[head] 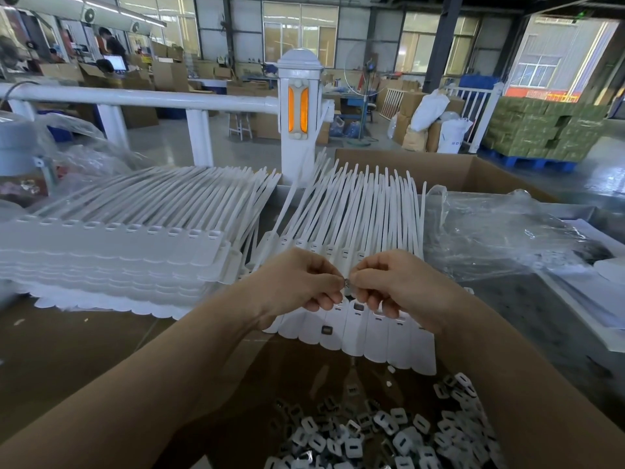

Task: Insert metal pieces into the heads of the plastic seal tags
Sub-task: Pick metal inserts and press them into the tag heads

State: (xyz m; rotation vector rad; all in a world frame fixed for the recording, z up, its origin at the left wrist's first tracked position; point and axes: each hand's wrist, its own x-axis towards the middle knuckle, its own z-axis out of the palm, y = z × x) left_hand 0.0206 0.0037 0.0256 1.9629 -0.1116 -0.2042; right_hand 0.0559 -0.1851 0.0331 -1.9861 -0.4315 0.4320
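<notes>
While both hands' (pixel 297 282) (pixel 399 286) grip pinches what seems one small metal piece (pixel 347 282), smooth white tags (pixel 355 319) lie beneath.

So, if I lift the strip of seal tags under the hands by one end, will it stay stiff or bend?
The strip of seal tags would probably sag: the flat heads look thin and are joined only side by side. The long tails already splay and curve, so they likely flop. It looks light, so a push may slide it.

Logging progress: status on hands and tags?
Both hands, left and right, pinch one metal piece above the tag strip. Loose piece on strip. Nothing blocking.
</notes>
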